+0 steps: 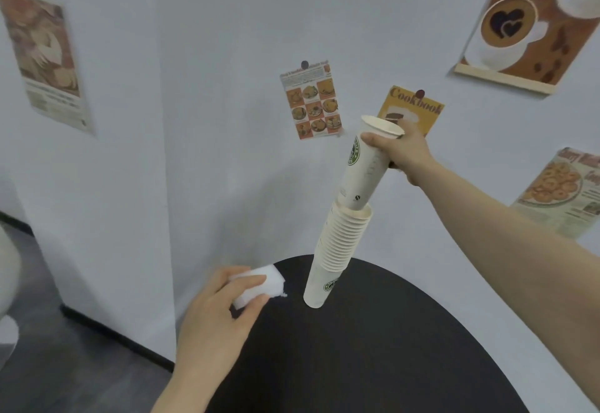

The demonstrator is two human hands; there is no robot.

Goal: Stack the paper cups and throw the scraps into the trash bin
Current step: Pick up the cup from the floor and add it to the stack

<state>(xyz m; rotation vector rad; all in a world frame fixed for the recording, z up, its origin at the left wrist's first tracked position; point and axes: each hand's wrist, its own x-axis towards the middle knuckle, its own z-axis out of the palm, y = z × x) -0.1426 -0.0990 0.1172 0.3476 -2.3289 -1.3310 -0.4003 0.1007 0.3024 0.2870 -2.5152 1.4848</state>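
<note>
At the far rim of the dark round surface [373,347], seen from the head camera, a tall cup stack [337,247] stands leaning toward the right as it rises. The right hand [401,151] is curled around the upper part of a single paper cup [365,165], thumb across its near side just under the rim, so this grip is full. The cup's long axis tilts roughly in line with the lean of the stack, and its base already sits inside the mouth of the topmost stacked cup. My judgement is that the coming move turns on this alignment: the cup has to travel down and slightly left along that shared slanted axis, and a push off that line could tip the leaning stack.

The left hand [224,308] is lower and nearer the camera, at the left edge of the surface, its fingers pinching a white paper scrap [259,286] which hangs at or just past the rim. It is well apart from the stack's foot. No trash bin shows. Open floor [65,364] lies left of the surface; a wall [211,87] with pinned posters stands close behind the stack.
</note>
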